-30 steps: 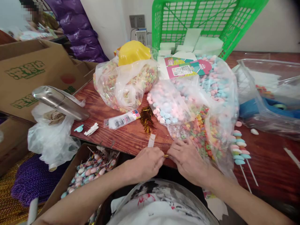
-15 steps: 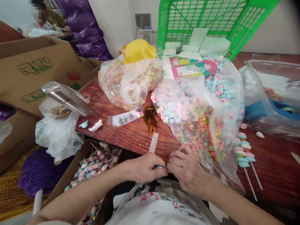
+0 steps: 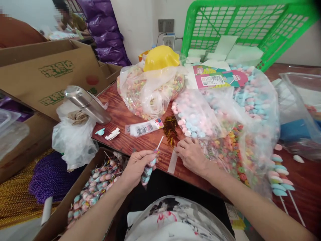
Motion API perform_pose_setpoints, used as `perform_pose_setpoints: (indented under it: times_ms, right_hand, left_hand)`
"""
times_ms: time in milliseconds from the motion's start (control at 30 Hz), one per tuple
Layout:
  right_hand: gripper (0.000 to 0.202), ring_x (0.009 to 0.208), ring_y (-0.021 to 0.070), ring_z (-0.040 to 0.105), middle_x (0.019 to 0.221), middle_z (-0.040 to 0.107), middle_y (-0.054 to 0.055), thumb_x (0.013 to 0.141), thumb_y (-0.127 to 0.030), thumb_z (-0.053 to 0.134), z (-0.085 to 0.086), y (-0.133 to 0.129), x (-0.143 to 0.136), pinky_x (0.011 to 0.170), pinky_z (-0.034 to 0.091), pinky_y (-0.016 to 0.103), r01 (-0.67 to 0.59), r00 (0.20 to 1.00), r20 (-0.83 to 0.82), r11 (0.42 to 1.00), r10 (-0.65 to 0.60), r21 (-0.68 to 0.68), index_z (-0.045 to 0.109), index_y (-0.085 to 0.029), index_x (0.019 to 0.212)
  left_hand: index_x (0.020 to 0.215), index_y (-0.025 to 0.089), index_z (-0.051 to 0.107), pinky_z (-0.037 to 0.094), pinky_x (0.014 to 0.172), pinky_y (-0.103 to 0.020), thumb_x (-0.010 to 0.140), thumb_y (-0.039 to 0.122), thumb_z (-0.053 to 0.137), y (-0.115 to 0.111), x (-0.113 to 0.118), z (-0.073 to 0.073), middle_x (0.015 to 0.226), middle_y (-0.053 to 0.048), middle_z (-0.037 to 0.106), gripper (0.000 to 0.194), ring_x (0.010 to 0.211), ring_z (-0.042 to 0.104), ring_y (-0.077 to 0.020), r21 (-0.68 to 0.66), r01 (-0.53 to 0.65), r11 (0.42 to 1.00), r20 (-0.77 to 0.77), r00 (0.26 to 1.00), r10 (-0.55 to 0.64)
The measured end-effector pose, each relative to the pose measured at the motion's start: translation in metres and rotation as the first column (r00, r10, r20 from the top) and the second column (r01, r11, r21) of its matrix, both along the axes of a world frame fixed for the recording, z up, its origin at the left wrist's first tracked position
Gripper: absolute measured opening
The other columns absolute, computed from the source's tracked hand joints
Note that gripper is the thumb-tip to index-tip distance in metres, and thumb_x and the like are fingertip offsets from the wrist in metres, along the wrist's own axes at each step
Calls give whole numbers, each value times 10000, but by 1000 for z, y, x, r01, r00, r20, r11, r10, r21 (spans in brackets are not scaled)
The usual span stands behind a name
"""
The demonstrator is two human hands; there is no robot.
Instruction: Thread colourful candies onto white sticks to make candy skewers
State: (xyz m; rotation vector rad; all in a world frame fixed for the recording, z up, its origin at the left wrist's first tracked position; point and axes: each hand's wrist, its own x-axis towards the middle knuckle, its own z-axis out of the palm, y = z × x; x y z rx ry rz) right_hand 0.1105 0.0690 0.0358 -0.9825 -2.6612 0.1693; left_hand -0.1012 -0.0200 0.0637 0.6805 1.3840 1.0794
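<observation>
My left hand (image 3: 140, 164) is closed around a wrapped candy skewer (image 3: 146, 175) of pink and blue sweets. Its white stick (image 3: 159, 142) points up past my fingers, with the sweets hanging below. My right hand (image 3: 193, 159) rests on the table's front part, fingers bent and drawn together at the lower end of a bundle of gold twist ties (image 3: 170, 129). What its fingertips pinch, if anything, is hidden. A pale strip (image 3: 172, 162) lies just below those fingertips. Two unwrapped candy skewers (image 3: 279, 180) lie at the right.
Bags of pink and blue sweets (image 3: 198, 110) and candy rings (image 3: 150, 90) cover the table's middle. A carton of wrapped skewers (image 3: 96, 187) stands below left. A steel flask (image 3: 87, 105), clear packets (image 3: 144, 129) and a green crate (image 3: 233, 20) stand or lie around. Someone sits far left.
My hands have come apart. The left has lifted the wrapped skewer, turned stick up, and the right has reached forward to the gold ties. The view has shifted left.
</observation>
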Motion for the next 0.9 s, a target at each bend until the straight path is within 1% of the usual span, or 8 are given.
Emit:
perform_pose_setpoints:
  times_ms: [67,167,333,400,500,633,800,900]
  right_hand:
    - [187,840,233,467,829,638,103,846,-56,516,-7,3,-5,718,311,380,-35,999,24,999,35,14,650,-152,758]
    - [188,817,233,467,819,620,109,813,-24,490,-11,2,-3,738,340,384,-75,997,12,997,75,13,618,-150,758]
    - [207,691,178,475,732,540,40,912,-79,394,15,-25,17,647,398,307,-14,985,-173,997,2,-70,523,-186,791]
    - [162,646,146,479,724,515,2,937,-111,425,31,-41,19,597,397,270,54,891,-431,977,-141,-208,508,-205,835]
    - [144,675,146,524,756,573,6,913,-89,484,43,-60,11,640,425,285,49,767,-620,978,-166,-201,559,-211,905]
    - [274,735,180,569,812,638,56,883,-33,461,31,-65,2,658,447,313,126,794,-591,989,-144,-72,635,-202,1010]
    - [239,672,159,588,739,632,32,889,-63,478,21,-64,15,608,459,276,167,739,-633,973,-229,-157,661,-207,943]
    - [196,698,157,606,764,636,22,887,-85,482,22,-68,22,627,471,270,174,696,-653,952,-299,-251,611,-209,966]
  left_hand:
    - [769,123,688,455,502,-224,679,372,763,0,4,2,629,-6,604,275,520,558,-106,-24,-32,999,148,988,35]
    - [740,121,657,461,462,-217,695,375,748,0,8,0,635,-2,597,273,495,548,-96,-32,-13,999,230,973,20]
    - [757,136,640,298,342,-149,760,410,685,-4,12,-10,525,33,533,278,391,451,-61,-42,32,999,175,984,-24]
    - [772,145,641,235,312,-145,774,433,657,-2,21,-9,500,42,518,288,349,392,-52,-65,86,994,114,990,-78]
    - [657,144,605,253,337,-152,772,398,630,6,43,-3,515,40,496,280,373,375,-42,32,169,985,36,985,-171]
    - [522,143,501,299,403,-149,737,273,587,15,70,4,588,32,475,265,458,388,-35,223,192,956,-27,981,-191]
    - [558,152,504,257,369,-161,765,355,616,11,83,1,518,57,424,310,394,345,-33,164,277,947,16,959,-283]
    - [575,144,545,210,340,-171,743,424,673,10,88,-5,511,55,442,350,360,328,-30,130,240,962,107,961,-255]
